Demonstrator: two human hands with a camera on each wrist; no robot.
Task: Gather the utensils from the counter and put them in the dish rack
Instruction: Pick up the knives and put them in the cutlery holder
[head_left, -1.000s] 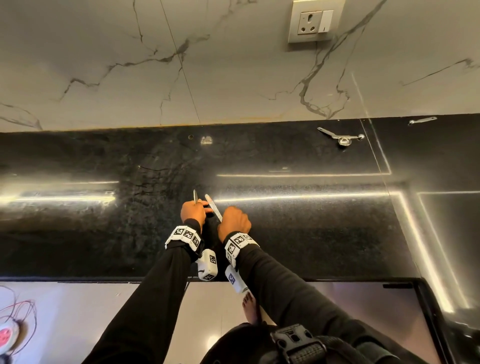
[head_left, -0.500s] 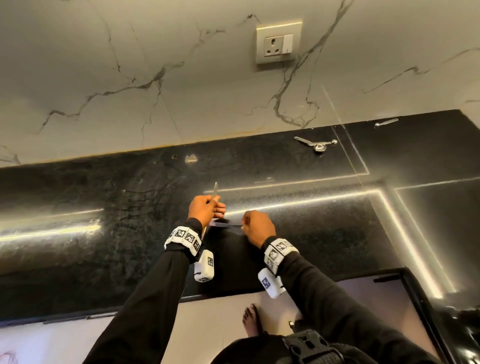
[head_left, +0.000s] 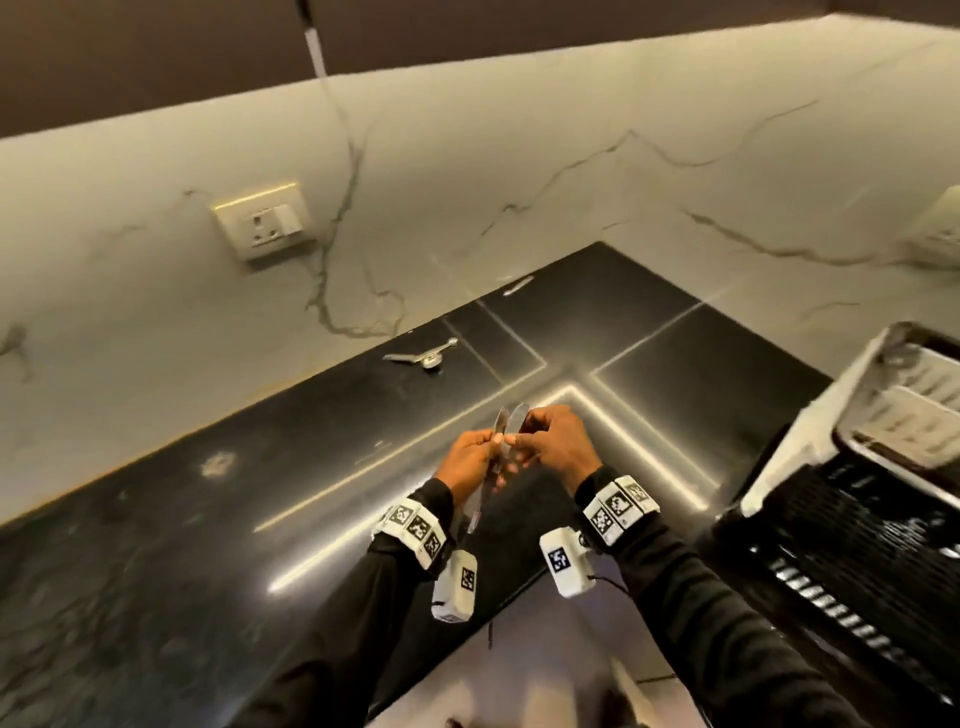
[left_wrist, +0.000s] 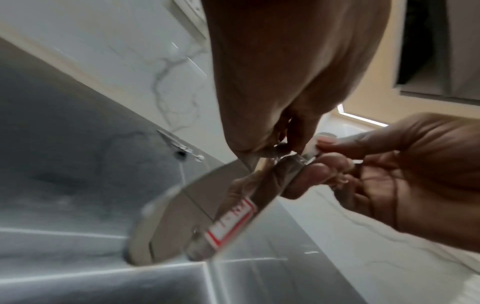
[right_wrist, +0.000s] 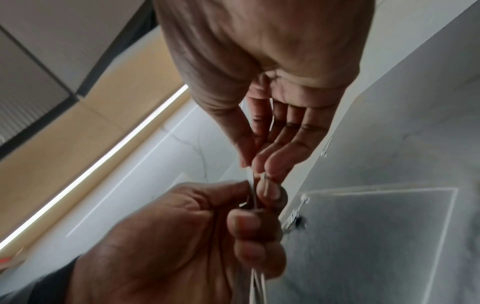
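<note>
My left hand (head_left: 470, 457) grips two flat steel utensils (head_left: 506, 423); my right hand (head_left: 553, 441) pinches their upper ends, left of the dish rack (head_left: 852, 452).

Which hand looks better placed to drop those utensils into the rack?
Probably the right hand: the rack sits on its side. Yet the left hand grips most of the utensils, so it may carry them.

Black sleeves (head_left: 727, 597); tag-marked white wristbands (head_left: 618, 506).
</note>
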